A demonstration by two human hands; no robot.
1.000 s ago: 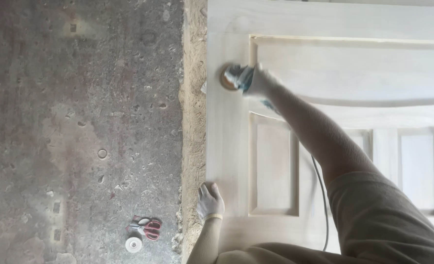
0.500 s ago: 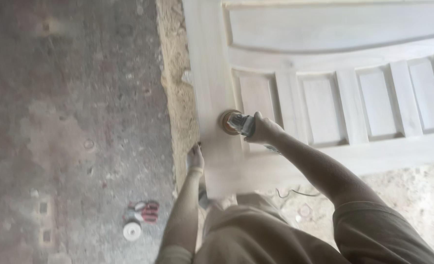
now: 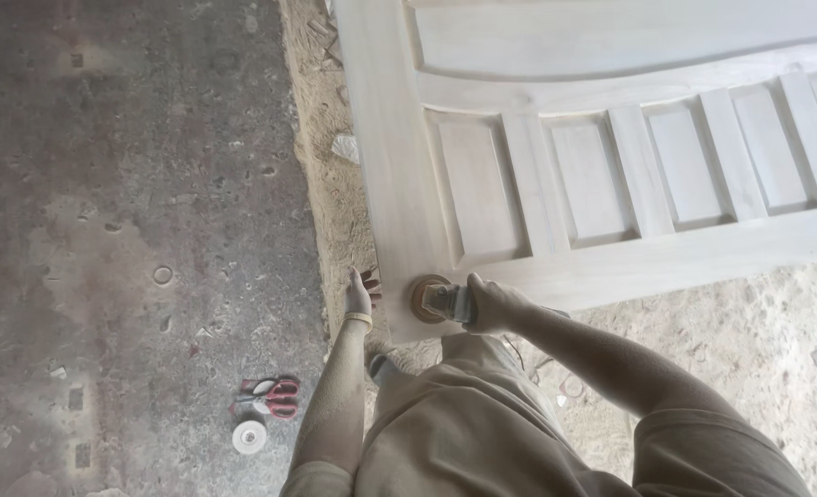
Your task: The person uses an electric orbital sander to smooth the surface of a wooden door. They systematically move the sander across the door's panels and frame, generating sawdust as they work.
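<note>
A pale unfinished wooden door (image 3: 611, 138) is laid flat, with raised panels set in a row across it and a long curved rail above them; everything else is placed in relation to this door. At the door's near corner a power sander (image 3: 438, 300) with a round brownish disc is pressed flat against the wood, just below the leftmost panel (image 3: 476, 189); the sander is gripped by the right hand (image 3: 489, 304), whose fingers are closed tightly around the tool's grey body, the forearm stretching back toward the camera. The left hand (image 3: 361, 293) is rested against the door's outer edge, just beside the sander, with the fingers spread open and nothing held in it; a thin band (image 3: 359, 317) is worn on that wrist. Along the door's left edge a strip of sawdust (image 3: 321, 166) is heaped on the floor, and a small pale scrap (image 3: 346, 147) is seen lying in it. Well apart from the door, out on the dark stained concrete floor (image 3: 114, 212), a pair of red-handled scissors (image 3: 270, 396) is laid, with a small white roll of tape (image 3: 248, 435) just beside it. Beyond the door's lower edge more dusty ground (image 3: 758, 322) is seen, and a thin cord (image 3: 519, 354) is trailed there below the sander; the person's beige clothing (image 3: 464, 423) fills the near foreground.
</note>
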